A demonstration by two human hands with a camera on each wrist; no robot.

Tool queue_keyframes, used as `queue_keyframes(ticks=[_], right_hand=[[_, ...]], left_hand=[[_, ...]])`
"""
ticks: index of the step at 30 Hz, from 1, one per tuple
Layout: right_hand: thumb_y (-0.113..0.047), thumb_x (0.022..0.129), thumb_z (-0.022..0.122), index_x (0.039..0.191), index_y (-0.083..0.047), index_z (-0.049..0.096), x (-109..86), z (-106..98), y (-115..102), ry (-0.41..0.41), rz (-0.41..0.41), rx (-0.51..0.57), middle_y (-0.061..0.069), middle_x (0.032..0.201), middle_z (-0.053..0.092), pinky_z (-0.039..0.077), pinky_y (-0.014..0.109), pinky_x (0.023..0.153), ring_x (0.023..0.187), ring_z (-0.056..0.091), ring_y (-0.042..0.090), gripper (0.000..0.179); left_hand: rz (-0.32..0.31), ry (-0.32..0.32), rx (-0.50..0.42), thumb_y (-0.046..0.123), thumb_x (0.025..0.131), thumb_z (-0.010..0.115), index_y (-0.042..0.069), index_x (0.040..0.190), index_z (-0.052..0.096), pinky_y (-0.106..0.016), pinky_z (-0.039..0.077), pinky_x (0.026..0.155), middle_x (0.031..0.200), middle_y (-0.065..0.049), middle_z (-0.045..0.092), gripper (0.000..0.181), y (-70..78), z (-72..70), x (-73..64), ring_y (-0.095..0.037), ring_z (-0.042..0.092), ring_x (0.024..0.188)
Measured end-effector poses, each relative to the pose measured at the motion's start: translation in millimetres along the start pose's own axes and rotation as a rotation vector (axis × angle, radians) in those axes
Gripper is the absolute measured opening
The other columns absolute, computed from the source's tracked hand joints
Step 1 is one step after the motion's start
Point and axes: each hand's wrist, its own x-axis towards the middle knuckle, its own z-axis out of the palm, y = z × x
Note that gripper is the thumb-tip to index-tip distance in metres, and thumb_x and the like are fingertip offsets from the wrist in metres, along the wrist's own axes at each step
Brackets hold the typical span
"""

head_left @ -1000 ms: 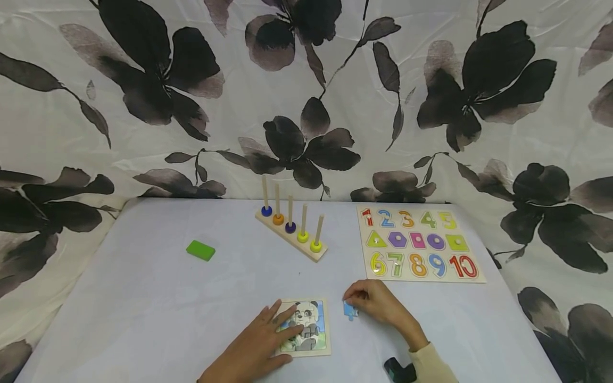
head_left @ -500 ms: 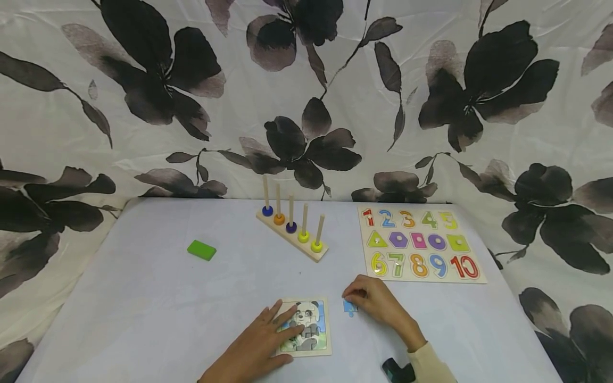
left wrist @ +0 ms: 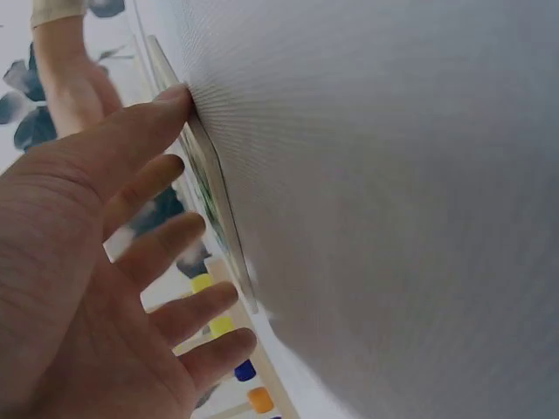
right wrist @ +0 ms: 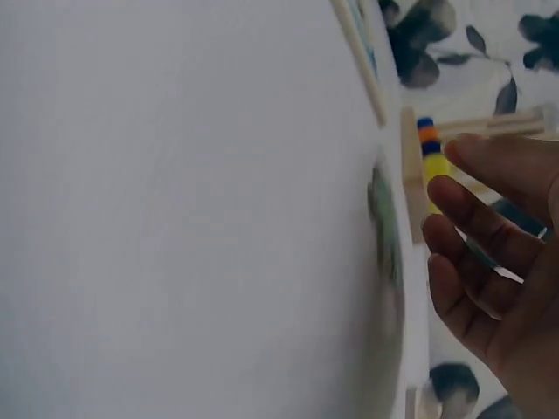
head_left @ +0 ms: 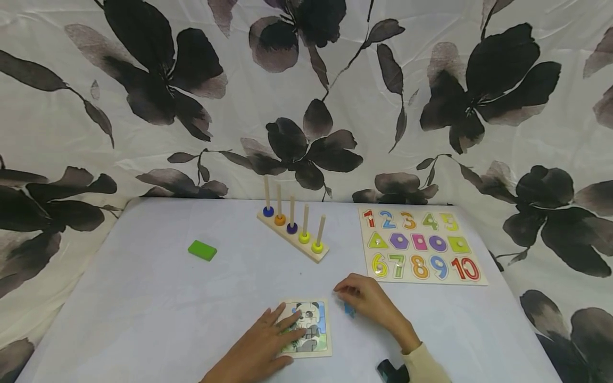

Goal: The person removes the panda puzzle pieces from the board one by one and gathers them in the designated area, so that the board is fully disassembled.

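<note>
A small framed panda puzzle (head_left: 311,340) lies near the front middle of the table. My left hand (head_left: 268,343) rests on its left side with spread fingers, covering part of the picture; in the left wrist view the thumb (left wrist: 162,118) touches the board's edge. Right of the puzzle a small blue jigsaw piece (head_left: 349,310) lies on the table, partly hidden beneath my right hand (head_left: 371,303). In the right wrist view the right fingers (right wrist: 476,253) are loosely bent and apart from each other, with nothing visible between them.
Behind stands a wooden peg stand (head_left: 292,234) with coloured rings. A number and shape board (head_left: 421,244) lies at the back right, a green block (head_left: 203,250) at the left. A black object (head_left: 394,372) sits by the right sleeve. Floral cloth (head_left: 306,80) hangs behind the table.
My right hand has lifted off the blue jigsaw piece and shifted slightly left and away from me; the piece stays on the table. The left hand rests almost unmoved on the puzzle.
</note>
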Motion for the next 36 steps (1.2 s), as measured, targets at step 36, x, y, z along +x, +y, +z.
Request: queue_keyframes(ticks=[36], right_hand=[[-0.009, 0.092, 0.059, 0.099, -0.019, 0.076, 29.3, 56, -39, -0.192, -0.187, -0.112, -0.008, 0.11, 0.06, 0.046, 0.024, 0.088, 0.098, 0.048, 0.005, 0.021]], left_hand=[[0.19, 0.048, -0.021, 0.022, 0.083, 0.074, 0.02, 0.127, 0.063, -0.044, 0.05, 0.093, 0.134, -0.009, 0.057, 0.046, -0.8, -0.9, 1.7, -0.04, 0.05, 0.124]])
